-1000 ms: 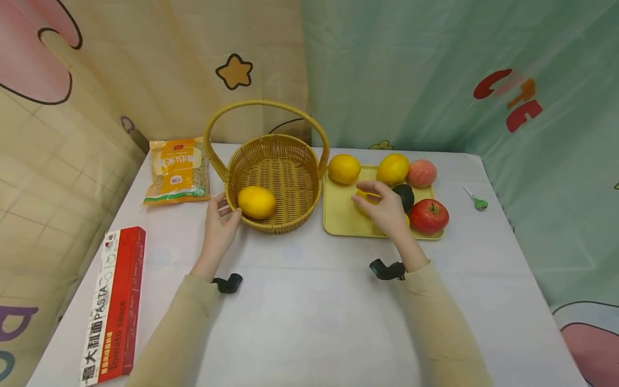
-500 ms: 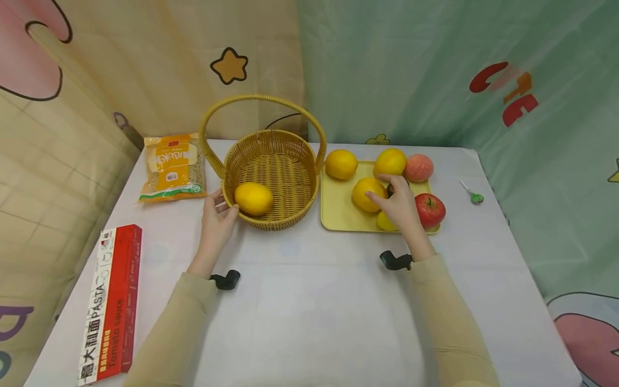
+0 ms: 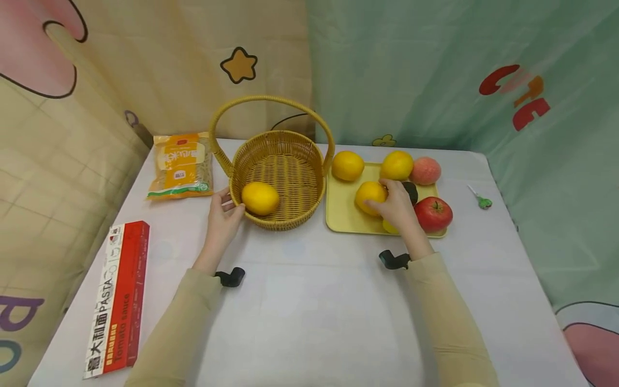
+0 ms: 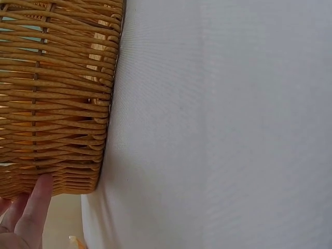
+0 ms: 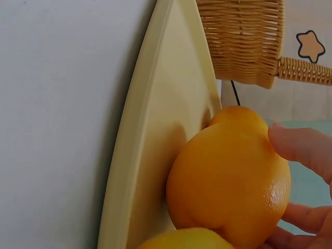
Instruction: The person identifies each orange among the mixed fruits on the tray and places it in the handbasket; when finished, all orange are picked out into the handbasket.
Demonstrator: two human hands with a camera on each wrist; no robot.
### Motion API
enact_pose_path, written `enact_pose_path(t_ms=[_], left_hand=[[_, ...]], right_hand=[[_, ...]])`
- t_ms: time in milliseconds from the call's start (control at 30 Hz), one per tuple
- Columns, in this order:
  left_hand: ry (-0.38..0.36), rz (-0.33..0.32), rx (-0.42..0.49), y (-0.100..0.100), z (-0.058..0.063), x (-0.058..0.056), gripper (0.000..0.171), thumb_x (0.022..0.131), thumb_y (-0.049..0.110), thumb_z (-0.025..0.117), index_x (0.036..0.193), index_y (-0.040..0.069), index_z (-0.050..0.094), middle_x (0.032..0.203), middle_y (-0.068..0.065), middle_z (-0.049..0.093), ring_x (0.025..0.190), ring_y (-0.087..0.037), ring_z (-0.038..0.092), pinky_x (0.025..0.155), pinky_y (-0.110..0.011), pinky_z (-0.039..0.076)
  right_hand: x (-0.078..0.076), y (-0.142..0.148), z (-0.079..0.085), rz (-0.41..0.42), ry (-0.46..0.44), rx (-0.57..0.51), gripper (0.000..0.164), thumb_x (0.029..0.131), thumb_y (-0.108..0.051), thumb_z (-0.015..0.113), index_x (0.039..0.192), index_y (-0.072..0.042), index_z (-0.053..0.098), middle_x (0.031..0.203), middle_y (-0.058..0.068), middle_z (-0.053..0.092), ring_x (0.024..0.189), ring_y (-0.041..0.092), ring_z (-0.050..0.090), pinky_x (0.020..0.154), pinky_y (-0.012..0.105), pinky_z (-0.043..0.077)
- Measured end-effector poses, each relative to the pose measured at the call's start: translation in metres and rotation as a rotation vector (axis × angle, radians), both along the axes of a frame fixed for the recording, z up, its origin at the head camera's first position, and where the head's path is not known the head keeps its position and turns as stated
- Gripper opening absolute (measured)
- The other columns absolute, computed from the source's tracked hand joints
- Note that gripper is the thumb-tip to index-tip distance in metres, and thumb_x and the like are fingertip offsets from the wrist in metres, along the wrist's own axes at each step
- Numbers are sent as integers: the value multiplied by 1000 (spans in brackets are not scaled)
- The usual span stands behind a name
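Note:
A woven basket (image 3: 290, 212) with a tall arched handle stands at the back of the table, holding one oval yellow-orange fruit (image 3: 260, 198). My left hand (image 3: 223, 220) holds its near left side, thumb at the rim and fingers along the outer wall; in the left wrist view, fingertips (image 4: 42, 189) touch the weave. My right hand (image 3: 398, 204) is over the yellow tray (image 3: 340, 223), gripping an orange (image 5: 228, 181) between thumb and fingers. In the right wrist view the orange sits close against the tray, a yellow lemon (image 5: 187, 241) beside it.
Around the tray are two more yellow-orange fruits (image 3: 347, 165), a pink round fruit (image 3: 425, 171), a dark green fruit (image 3: 411, 192) and a red apple (image 3: 433, 214). A lollipop (image 3: 482, 201) lies right. Left are a noodle bag (image 3: 181, 166) and a red pasta box (image 3: 123, 295).
My right hand has come down over the tray from above, and its thumb and fingers have closed on the orange. My left hand has stayed at the basket. The head view has shifted slightly.

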State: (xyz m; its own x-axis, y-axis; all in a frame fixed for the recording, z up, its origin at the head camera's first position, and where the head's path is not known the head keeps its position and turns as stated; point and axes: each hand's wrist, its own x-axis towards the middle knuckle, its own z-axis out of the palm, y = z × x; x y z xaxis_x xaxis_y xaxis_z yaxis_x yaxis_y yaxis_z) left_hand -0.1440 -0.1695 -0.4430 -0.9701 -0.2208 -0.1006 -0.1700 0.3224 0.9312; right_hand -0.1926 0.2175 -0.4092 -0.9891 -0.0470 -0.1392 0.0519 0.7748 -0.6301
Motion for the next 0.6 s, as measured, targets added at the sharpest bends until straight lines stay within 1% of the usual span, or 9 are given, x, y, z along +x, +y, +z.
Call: enact_pose_path(t_ms=[67,200,433,500,600], left_hand=[[-3,0,-2,1,0,-1,59,98,16,52,151,5,27,144,-20,40,126,-31,48,99,-42,51],[-5,4,1,2,1,0,59,98,15,52,151,6,27,144,-19,40,125,-30,49,97,-39,52],[5,7,-2,2,-1,1,59,98,14,53,150,6,28,143,-19,41,124,-30,49,95,-35,52],[6,7,-4,2,-1,0,59,98,14,53,150,6,28,143,-18,41,123,-29,49,94,-34,52],[10,8,-10,2,-2,-1,59,97,14,53,150,6,28,143,-18,42,123,-29,49,91,-31,52]], right_hand=[[0,-3,-1,16,-24,4,78,89,-33,72,148,3,35,152,25,34,139,40,32,120,54,26],[-1,-8,-2,25,-68,13,84,88,-37,73,149,3,32,154,26,32,140,41,32,119,55,25],[-1,-7,-2,31,-127,44,88,87,-38,73,152,0,28,156,25,29,140,42,31,118,59,24],[-1,-7,-3,35,-124,51,89,86,-38,74,152,-1,28,156,25,30,140,42,31,118,59,25],[-1,-7,-6,33,-92,51,88,84,-37,76,150,0,31,153,26,34,137,43,34,117,59,27]])
